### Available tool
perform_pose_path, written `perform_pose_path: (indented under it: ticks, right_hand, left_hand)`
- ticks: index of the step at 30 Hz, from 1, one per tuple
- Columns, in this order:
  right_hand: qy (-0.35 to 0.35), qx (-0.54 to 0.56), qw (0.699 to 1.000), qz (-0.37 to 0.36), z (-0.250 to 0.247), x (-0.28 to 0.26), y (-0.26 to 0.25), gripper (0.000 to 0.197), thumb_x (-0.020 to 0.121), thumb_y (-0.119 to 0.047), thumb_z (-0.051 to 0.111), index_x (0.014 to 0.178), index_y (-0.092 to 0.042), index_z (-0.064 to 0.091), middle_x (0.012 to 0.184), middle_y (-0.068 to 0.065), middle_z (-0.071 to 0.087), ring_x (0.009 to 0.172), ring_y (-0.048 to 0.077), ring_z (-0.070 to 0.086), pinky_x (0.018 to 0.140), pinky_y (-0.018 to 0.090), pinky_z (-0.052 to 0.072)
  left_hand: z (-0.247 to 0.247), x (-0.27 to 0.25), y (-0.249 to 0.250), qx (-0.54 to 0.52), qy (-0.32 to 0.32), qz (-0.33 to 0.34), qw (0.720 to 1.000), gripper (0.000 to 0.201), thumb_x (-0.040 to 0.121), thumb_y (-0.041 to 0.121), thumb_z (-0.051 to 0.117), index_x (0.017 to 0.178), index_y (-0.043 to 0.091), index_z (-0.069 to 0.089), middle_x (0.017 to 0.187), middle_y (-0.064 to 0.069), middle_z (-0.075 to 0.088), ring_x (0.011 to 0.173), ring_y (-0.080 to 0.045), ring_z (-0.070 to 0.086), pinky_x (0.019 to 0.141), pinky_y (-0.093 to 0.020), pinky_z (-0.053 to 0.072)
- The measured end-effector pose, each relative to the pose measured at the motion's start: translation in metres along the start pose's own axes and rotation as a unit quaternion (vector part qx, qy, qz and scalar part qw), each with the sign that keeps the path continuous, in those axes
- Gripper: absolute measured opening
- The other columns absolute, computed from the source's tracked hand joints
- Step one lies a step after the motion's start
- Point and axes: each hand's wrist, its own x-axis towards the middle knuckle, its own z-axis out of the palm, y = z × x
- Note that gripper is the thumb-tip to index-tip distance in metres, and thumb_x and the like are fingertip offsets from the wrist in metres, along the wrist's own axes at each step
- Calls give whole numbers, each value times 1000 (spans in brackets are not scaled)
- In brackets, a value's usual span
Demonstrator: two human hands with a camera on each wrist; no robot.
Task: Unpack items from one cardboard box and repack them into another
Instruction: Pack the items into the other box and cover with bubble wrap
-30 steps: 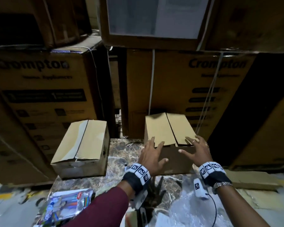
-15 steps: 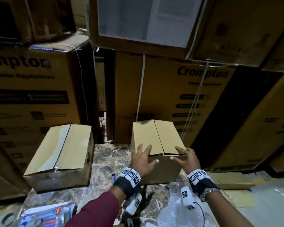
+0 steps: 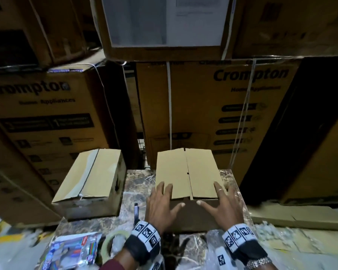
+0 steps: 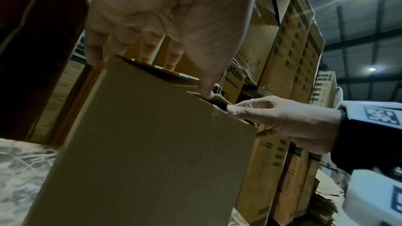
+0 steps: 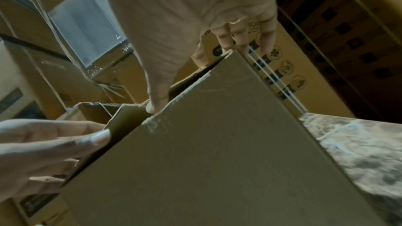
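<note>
the marbled surface carries two cardboard boxes: the taped box sits shut at its far left corner, the working box at the far edge, flaps folded down. your left hand and right hand lie spread over its near corners, fingers on the flaps and thumbs at the front lip, probably to lift them open.

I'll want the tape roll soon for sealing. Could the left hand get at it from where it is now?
Probably yes. The tape roll lies on the marble table just beside the left hand's wrist, with nothing between them, though that hand is now resting on the right-hand box.
</note>
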Motion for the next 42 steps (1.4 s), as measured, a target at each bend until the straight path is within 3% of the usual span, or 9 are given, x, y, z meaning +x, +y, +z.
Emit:
perform_pose_path:
  ticks: [5, 9, 12, 14, 18, 23, 27, 33, 42]
  right_hand:
    - [49, 118, 988, -88, -9, 20, -5, 73, 76, -46, 81, 140, -25, 51, 149, -1, 35, 132, 24, 44, 104, 48, 47]
    - [196, 241, 943, -122, -24, 24, 6, 67, 85, -11, 74, 145, -21, 45, 143, 2, 40, 120, 25, 54, 89, 32, 51]
    - [275, 289, 916, -34, -39, 24, 13, 81, 87, -4, 67, 153, -26, 27, 155, 0, 22, 128, 27, 45, 91, 44, 51]
    - [302, 134, 944, -3, -42, 24, 20, 84, 81, 0, 68, 153, -21, 30, 161, 7, 14, 143, 32, 29, 111, 53, 34]
    - [158, -121, 979, -33, -25, 27, 26, 71, 80, -18, 75, 146, -19, 47, 164, 16, 13, 153, 31, 9, 117, 66, 4]
    - [9, -47, 997, 64, 3, 38, 33, 73, 93, -66, 44, 155, -34, 23, 167, 4, -2, 153, 22, -9, 112, 70, -2]
    - [-21, 86, 990, 107, 20, 44, 39, 68, 96, -61, 43, 155, -33, 23, 167, 0, 6, 152, 26, 10, 116, 68, 9]
    - [-14, 250, 960, 129, 36, 58, 35, 57, 103, -39, 44, 153, -14, 32, 160, 11, 30, 144, 30, 31, 116, 42, 26]
    - [-23, 279, 951, 133, 37, 60, 35, 46, 105, -34, 40, 147, -15, 42, 150, 14, 46, 136, 34, 43, 110, 42, 32]
  left_hand:
    - [-19, 7, 8, 31, 56, 10, 998, 72, 93, 60, 57, 153, 32, 29, 164, 1, 24, 146, -21, 35, 119, -45, 32]
    - [-42, 7, 6, 63, 223, 46, 972, 73, 83, 29, 73, 148, 19, 43, 148, -6, 49, 124, -25, 59, 97, -45, 53]
    - [-65, 10, 1, 105, 289, 0, 951, 102, 65, 13, 85, 154, 13, 36, 154, -14, 39, 137, -33, 45, 106, -57, 43]
    - [-73, 12, -2, 174, 284, -48, 942, 105, 65, 11, 80, 158, 12, 31, 163, -19, 24, 150, -37, 26, 116, -61, 23]
    - [-65, 14, -3, 305, 184, -70, 932, 88, 86, 38, 64, 160, 12, 24, 168, -21, 2, 155, -39, -12, 119, -64, 2]
    - [-28, 33, -7, 307, 43, -84, 947, 94, 90, 83, 17, 159, 19, 23, 168, -17, 14, 156, -38, -7, 116, -66, -17]
    - [-3, 54, -14, 206, 13, -111, 972, 95, 91, 82, 12, 162, 20, 11, 169, -17, 9, 156, -33, 3, 123, -59, -6]
    - [7, 80, -7, 104, 2, -108, 989, 86, 97, 73, 23, 162, 18, 14, 167, -24, 1, 156, -37, -1, 126, -49, 1]
    - [13, 76, -8, 123, 8, -92, 988, 92, 93, 79, 18, 163, 20, 10, 168, -22, -3, 156, -36, -4, 126, -53, 0]
